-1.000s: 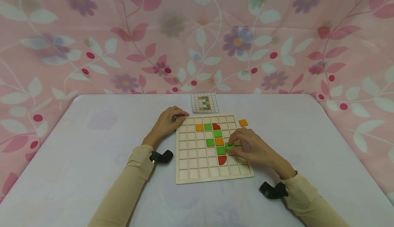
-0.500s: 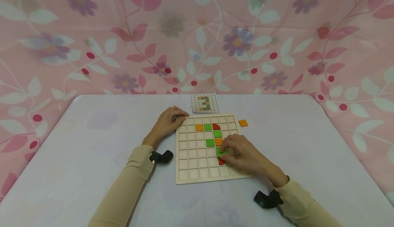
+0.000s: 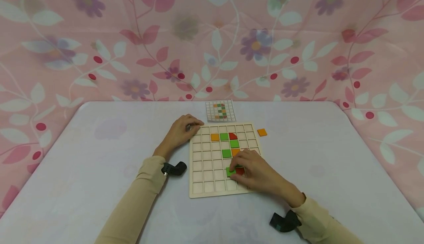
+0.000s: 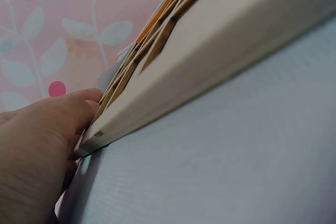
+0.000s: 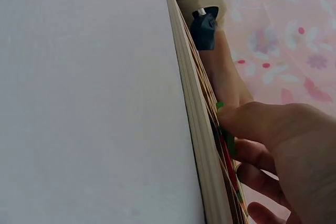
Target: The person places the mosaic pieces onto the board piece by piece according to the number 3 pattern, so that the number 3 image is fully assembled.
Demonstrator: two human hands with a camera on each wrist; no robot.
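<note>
My right hand (image 3: 253, 170) pinches a green square tile (image 3: 230, 172) between thumb and fingers, at the lower part of a wooden grid board (image 3: 202, 187). The tile is just left of a red quarter-round tile (image 3: 240, 171), partly under the fingers. My left hand (image 3: 180, 130) holds the board's far left corner, thumb on the near side, as the left wrist view also shows. Further up the board lie an orange tile (image 3: 215, 137), a green tile (image 3: 224, 136), another red quarter-round (image 3: 233, 136) and several more. Some cells are hidden by my right hand.
A printed pattern card (image 3: 220, 110) with a coloured grid lies just behind the board. One loose orange tile (image 3: 262, 132) is on the white tablecloth (image 3: 308, 141) to the board's right. A pink floral cloth (image 3: 212, 38) hangs behind the table.
My right hand has moved left and toward me across the board, carrying the green tile from the right-side cells to beside the lower red piece. The left hand has stayed at the corner.
</note>
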